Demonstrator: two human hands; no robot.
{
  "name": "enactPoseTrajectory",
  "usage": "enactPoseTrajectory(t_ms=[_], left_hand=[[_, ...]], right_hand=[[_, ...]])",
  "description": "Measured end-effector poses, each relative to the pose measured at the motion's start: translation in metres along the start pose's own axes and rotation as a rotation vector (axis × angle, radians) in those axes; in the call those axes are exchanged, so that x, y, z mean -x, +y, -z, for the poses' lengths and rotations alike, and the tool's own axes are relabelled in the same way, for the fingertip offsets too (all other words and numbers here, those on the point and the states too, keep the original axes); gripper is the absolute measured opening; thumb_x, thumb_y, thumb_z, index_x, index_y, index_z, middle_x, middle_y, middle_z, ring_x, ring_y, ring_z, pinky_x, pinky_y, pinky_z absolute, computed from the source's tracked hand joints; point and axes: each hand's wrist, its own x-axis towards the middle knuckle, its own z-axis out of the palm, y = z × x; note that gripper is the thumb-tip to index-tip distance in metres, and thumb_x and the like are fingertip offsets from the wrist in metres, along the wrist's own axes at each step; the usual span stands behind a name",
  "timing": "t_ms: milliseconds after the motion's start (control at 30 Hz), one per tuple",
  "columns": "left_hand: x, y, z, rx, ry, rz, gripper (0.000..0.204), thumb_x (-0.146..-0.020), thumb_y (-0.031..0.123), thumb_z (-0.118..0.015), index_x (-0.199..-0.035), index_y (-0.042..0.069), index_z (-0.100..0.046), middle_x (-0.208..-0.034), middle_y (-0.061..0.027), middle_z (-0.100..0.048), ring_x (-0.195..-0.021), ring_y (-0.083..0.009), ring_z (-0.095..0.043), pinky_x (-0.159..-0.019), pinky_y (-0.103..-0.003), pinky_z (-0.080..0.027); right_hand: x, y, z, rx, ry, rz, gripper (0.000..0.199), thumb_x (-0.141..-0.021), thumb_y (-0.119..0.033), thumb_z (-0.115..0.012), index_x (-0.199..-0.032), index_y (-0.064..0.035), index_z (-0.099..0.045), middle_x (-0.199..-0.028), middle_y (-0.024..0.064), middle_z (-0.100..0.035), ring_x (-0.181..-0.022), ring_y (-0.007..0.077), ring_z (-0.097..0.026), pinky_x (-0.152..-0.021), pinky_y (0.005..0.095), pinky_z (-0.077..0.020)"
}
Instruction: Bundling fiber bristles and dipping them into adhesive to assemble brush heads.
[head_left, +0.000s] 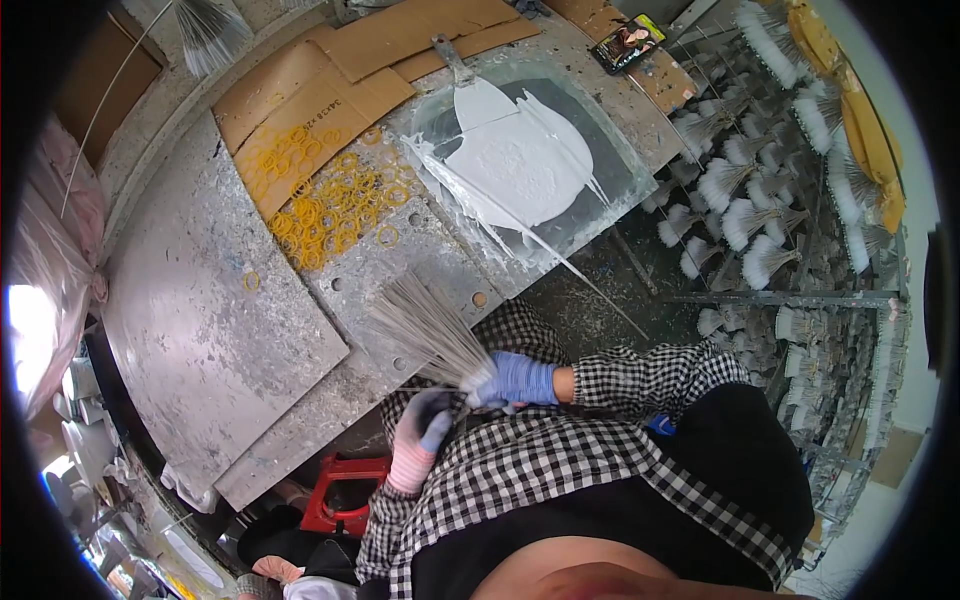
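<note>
A bundle of thin grey strands fans out over the near edge of the worktable, its gathered whitish end toward my body. My right hand, in a blue-violet glove, is closed around that gathered end. Beside it, my left hand wears a glove with a pink striped cuff and dark fingers. Its fingers are bent close to the bundle's gathered end but look smeared, so what they hold, if anything, does not show. Yellow rubber bands lie in a loose pile on the table beyond the bundle.
White paste is spread on a glass-like plate, with a scraper at its far side. Cardboard sheets and a phone lie farther back. Racks of white-tipped bundles stand at right. A red stool is below the table.
</note>
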Motion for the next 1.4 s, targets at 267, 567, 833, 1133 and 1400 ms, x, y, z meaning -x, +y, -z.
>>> enactPoseTrajectory(t_ms=[267,567,833,1133,1400], left_hand=[[-0.079,0.006,-0.025,0.371,-0.36,0.136,0.08,-0.087,0.048,-0.073,-0.14,-0.004,-0.044,-0.121,-0.0146,-0.062,-0.104,-0.0228,-0.064,-0.092,-0.035,-0.054],[-0.059,0.026,-0.028,0.448,-0.347,0.013,0.074,-0.083,0.042,-0.08,-0.131,-0.005,-0.049,-0.116,-0.0159,-0.063,-0.096,-0.0227,-0.066,-0.082,-0.034,-0.057],[-0.041,0.042,-0.026,0.483,0.119,0.019,0.078,-0.082,0.039,-0.075,-0.137,-0.005,-0.044,-0.129,-0.017,-0.056,-0.116,-0.0274,-0.057,-0.102,-0.042,-0.045],[-0.03,0.08,-0.004,0.413,0.062,-0.274,0.076,-0.082,0.032,-0.069,-0.144,-0.001,-0.041,-0.137,-0.0207,-0.054,-0.122,-0.03,-0.056,-0.105,-0.045,-0.044],[-0.049,0.105,0.005,0.014,0.568,-0.456,0.068,-0.081,0.02,-0.077,-0.139,-0.003,-0.048,-0.128,-0.0121,-0.057,-0.11,-0.0198,-0.058,-0.096,-0.035,-0.048]], right_hand=[[0.006,-0.014,0.005,-0.213,-0.195,0.002,0.037,-0.084,-0.031,-0.079,-0.109,-0.0065,-0.067,-0.085,0.0062,-0.068,-0.06,0.0085,-0.062,-0.048,0.0198,-0.0444],[-0.002,-0.002,-0.006,0.39,0.073,0.647,0.036,-0.084,-0.035,-0.075,-0.09,0.0002,-0.068,-0.083,0.0095,-0.071,-0.075,0.0205,-0.068,-0.063,0.0343,-0.0554],[0.002,-0.012,0.003,0.379,-0.15,0.173,0.041,-0.084,-0.039,-0.076,-0.104,-0.0045,-0.068,-0.08,0.0101,-0.07,-0.059,0.0174,-0.063,-0.056,0.0302,-0.0524],[0.006,-0.033,0.0,0.656,-0.257,0.492,0.046,-0.086,-0.043,-0.074,-0.109,-0.004,-0.066,-0.097,0.0127,-0.072,-0.088,0.0255,-0.069,-0.081,0.0372,-0.0545],[0.007,-0.027,-0.005,0.673,0.159,0.654,0.043,-0.089,-0.037,-0.07,-0.115,-0.0038,-0.061,-0.094,0.0134,-0.071,-0.084,0.0287,-0.069,-0.075,0.0357,-0.0553]])
